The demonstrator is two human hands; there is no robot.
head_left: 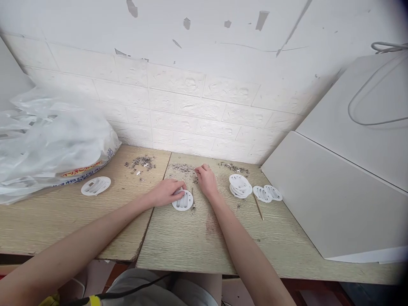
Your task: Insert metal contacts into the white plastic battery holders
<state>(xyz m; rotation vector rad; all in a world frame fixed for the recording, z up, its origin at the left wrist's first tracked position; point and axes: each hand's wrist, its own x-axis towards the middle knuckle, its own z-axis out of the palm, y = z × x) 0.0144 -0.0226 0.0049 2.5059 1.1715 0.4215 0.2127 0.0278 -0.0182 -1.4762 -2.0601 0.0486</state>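
Observation:
My left hand rests at the upper left edge of a white round slotted disc, its thumb and fingers gripping it against the table. The disc is plastic, with parallel troughs and small metal bits in it. My right hand is closed in a pinch at the right side of a spread of small metal pieces; what its fingertips hold is too small to tell. Between the hands, a thin stick-like tool lies beside the disc's right edge.
A stack of white discs stands to the right, with two overlapping discs and a wooden stick beside it. Another disc lies left, near a plastic bag. More metal pieces lie rearward. A white box bounds the right.

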